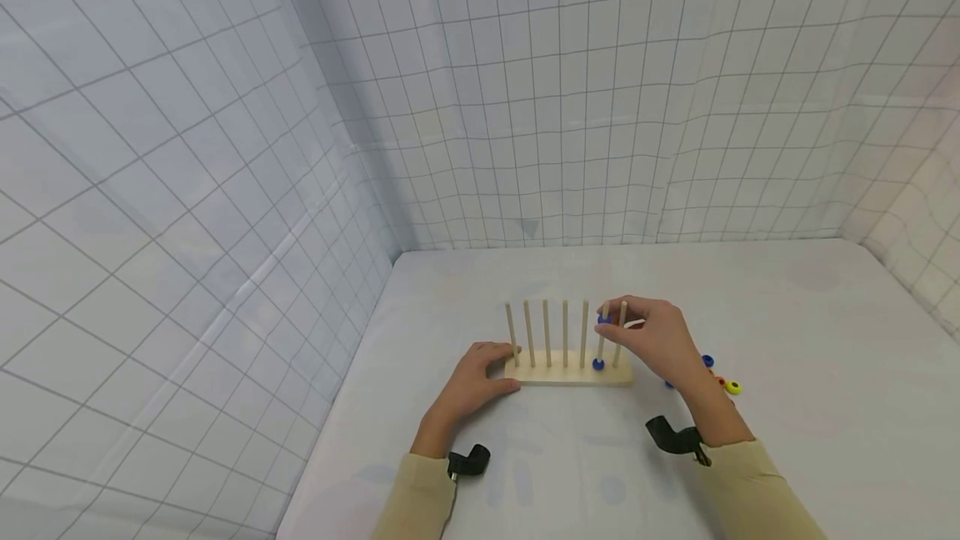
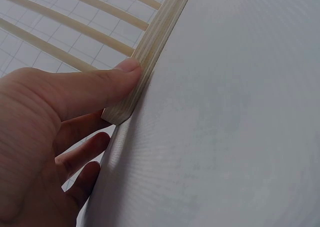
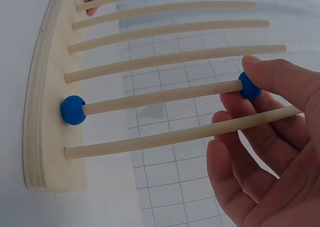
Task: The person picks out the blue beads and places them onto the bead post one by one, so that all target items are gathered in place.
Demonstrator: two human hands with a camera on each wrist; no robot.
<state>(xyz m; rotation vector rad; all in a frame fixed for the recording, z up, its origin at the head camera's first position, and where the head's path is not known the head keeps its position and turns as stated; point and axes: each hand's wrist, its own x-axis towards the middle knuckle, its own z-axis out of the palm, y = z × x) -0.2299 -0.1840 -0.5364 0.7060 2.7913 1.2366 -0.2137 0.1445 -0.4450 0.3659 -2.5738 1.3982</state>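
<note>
Seven wooden pegs (image 1: pixel 566 332) stood on one board (image 1: pixel 555 377).
Left hand (image 1: pixel 468 382) gripped board's left end; lower blue bead (image 3: pixel 73 110) encircled sixth peg's base; right hand (image 1: pixel 660 336) pinched upper blue bead (image 3: pixel 250 88) around same peg near tip; loose beads (image 1: pixel 732 390) lay right.

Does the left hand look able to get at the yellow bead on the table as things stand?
Probably not: the left hand grips one end of the wooden rack, the yellow bead lies beyond the other end, and the right forearm comes between them in the head view.
</note>
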